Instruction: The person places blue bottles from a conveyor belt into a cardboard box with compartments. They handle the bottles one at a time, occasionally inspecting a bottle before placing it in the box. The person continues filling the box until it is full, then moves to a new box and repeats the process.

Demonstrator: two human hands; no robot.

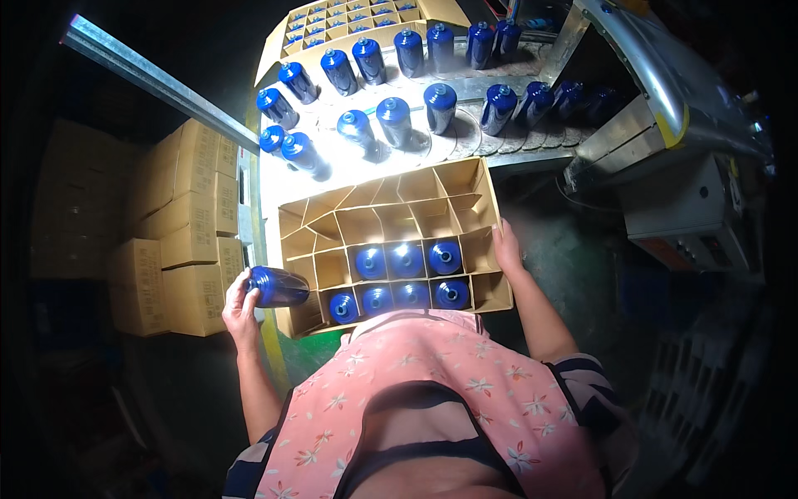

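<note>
Head view: I see blue bottles and a divided carton.
Left hand (239,309) fingers wrap a blue bottle (278,287) beside the carton (391,241); right hand (505,248) fingers rest spread on its far edge.

The person wears a pink apron (432,374) printed with small white and red flowers, its edges bound in dark trim. A dark band crosses the front low down. Under it shows a short-sleeved top (594,387) striped dark navy and pale, seen at both upper arms. Both forearms are bare, and so are the left hand (239,312) and right hand (507,248): no gloves.
</note>
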